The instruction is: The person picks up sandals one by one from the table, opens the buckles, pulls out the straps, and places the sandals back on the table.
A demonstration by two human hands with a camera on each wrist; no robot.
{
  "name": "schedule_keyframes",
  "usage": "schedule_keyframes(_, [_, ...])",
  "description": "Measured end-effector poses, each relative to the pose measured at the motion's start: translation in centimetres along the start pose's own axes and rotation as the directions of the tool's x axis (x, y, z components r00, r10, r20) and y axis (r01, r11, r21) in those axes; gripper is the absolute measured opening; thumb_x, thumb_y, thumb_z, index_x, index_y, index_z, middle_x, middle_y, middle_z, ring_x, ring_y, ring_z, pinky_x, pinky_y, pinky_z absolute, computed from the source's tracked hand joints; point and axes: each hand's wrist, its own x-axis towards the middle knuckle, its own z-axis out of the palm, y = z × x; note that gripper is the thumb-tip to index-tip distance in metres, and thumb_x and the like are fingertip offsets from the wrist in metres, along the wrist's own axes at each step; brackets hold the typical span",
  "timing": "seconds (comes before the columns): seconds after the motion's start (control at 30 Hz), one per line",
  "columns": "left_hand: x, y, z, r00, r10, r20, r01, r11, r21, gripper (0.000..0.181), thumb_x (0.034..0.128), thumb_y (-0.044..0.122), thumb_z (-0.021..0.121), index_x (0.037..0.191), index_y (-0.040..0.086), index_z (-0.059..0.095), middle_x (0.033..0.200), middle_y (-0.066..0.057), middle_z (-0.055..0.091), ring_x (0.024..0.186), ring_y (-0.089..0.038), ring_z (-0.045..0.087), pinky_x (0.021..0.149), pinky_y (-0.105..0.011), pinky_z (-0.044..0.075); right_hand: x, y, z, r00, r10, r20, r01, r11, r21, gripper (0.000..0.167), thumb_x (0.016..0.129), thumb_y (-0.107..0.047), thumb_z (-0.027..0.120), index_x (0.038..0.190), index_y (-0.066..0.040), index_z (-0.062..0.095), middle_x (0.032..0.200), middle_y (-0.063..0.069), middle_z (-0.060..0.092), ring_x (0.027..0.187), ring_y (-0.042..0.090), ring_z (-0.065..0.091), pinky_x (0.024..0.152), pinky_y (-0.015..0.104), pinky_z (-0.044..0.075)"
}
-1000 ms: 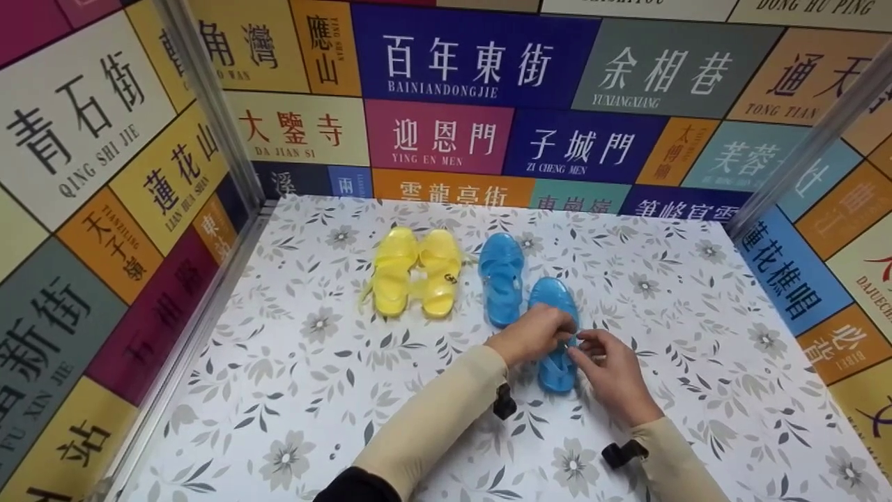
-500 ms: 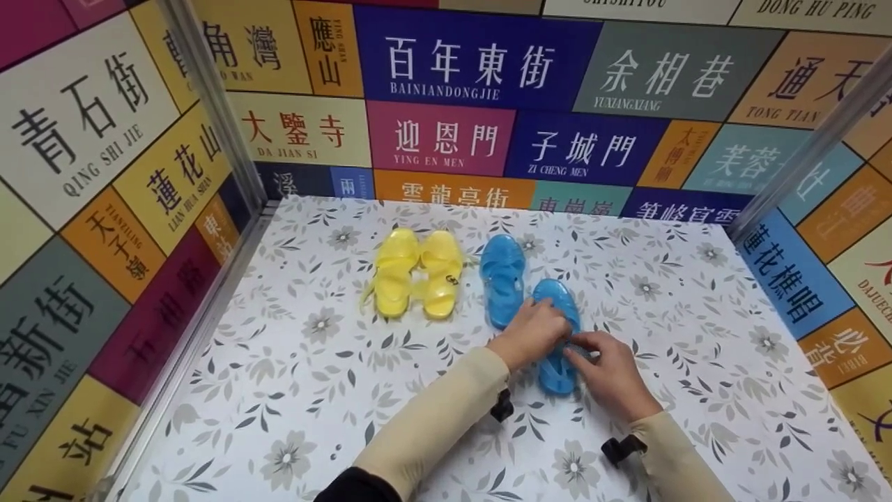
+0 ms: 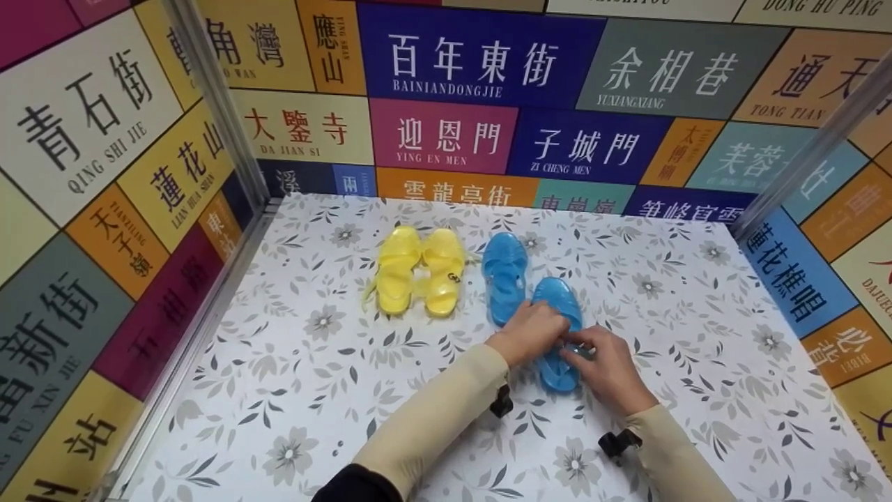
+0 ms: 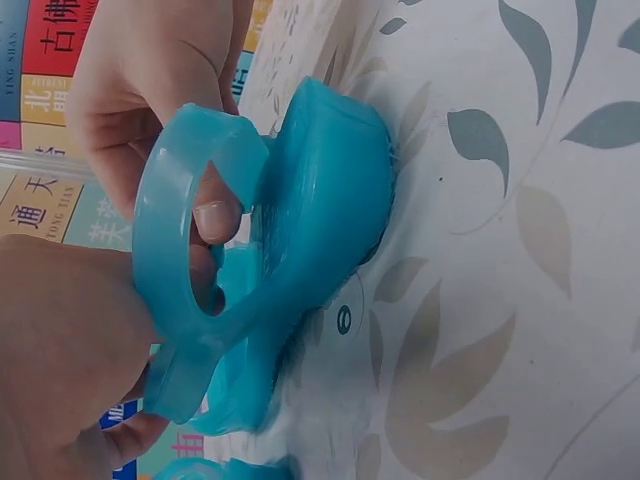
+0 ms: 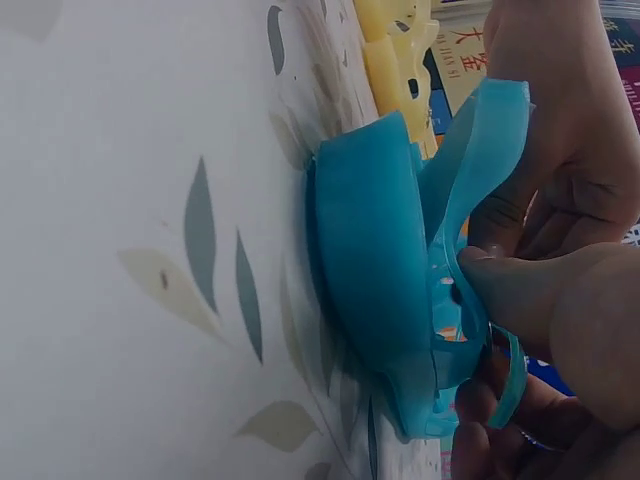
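The nearer blue sandal (image 3: 558,375) lies sole down on the floral surface, its toe pointing away. My left hand (image 3: 533,333) reaches over its middle and grips the strap there. From the right side, my right hand (image 3: 613,366) pinches the same strap area between thumb and fingers. In the left wrist view the blue ankle strap (image 4: 160,230) loops up above the heel, with both hands at it. The right wrist view has my right thumb (image 5: 515,285) pressed against the strap. A buckle is too hidden to make out. The other blue sandal (image 3: 504,268) lies just left and farther off.
A pair of yellow sandals (image 3: 419,268) stands side by side to the left of the blue ones. Printed panels with Chinese place names (image 3: 481,63) wall the floral surface (image 3: 279,390) at the back and both sides. Metal posts (image 3: 233,118) mark the corners.
Both hands stay at the blue sandal's strap. The right fingers shift slightly closer to the left hand along the strap. The sandals keep their places.
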Motion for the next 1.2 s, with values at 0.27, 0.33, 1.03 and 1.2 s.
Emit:
schedule_keyframes(0.27, [0.2, -0.3, 0.2, 0.999, 0.012, -0.052, -0.015, 0.998, -0.063, 0.007, 0.1003, 0.026, 0.072, 0.103, 0.027, 0.078, 0.099, 0.009, 0.075, 0.093, -0.014, 0.069, 0.082, -0.034, 0.052, 0.0, -0.1, -0.2, 0.991, -0.100, -0.092, 0.097, 0.995, -0.036, 0.019, 0.086, -0.010, 0.087, 0.104, -0.009, 0.083, 0.098, 0.003, 0.080, 0.088, 0.023, 0.073, 0.075, 0.043, 0.059])
schedule_keyframes(0.33, [0.3, -0.3, 0.2, 0.998, 0.009, -0.062, -0.014, 0.997, -0.072, 0.007, 0.1001, 0.027, 0.072, 0.103, 0.028, 0.078, 0.097, 0.009, 0.075, 0.092, -0.014, 0.068, 0.079, -0.033, 0.049, 0.1, -0.1, -0.3, 0.988, -0.116, -0.104, 0.112, 0.993, -0.040, 0.018, 0.086, -0.011, 0.087, 0.104, -0.009, 0.083, 0.097, 0.003, 0.080, 0.087, 0.024, 0.075, 0.074, 0.044, 0.061])
schedule_keyframes(1.03, [-0.2, -0.6, 1.2, 0.967, 0.078, -0.244, -0.123, 0.977, -0.175, 0.015, 0.1027, 0.029, 0.069, 0.112, 0.026, 0.081, 0.109, 0.012, 0.078, 0.101, -0.011, 0.070, 0.085, -0.028, 0.051, -0.3, 0.5, -0.7, 0.986, 0.060, -0.156, -0.039, 0.990, 0.135, 0.017, 0.086, -0.013, 0.087, 0.102, -0.010, 0.084, 0.093, 0.003, 0.081, 0.081, 0.005, 0.073, 0.074, 0.006, 0.050])
schedule_keyframes(1.2, [-0.4, -0.5, 1.5, 0.955, 0.082, -0.287, -0.143, 0.969, -0.200, 0.016, 0.1030, 0.027, 0.069, 0.112, 0.023, 0.082, 0.109, 0.010, 0.079, 0.102, -0.012, 0.071, 0.088, -0.026, 0.054, -0.5, 0.8, -0.5, 0.982, 0.067, -0.174, -0.040, 0.987, 0.154, 0.016, 0.085, -0.012, 0.088, 0.101, -0.011, 0.084, 0.091, 0.002, 0.081, 0.080, 0.002, 0.073, 0.073, 0.006, 0.051])
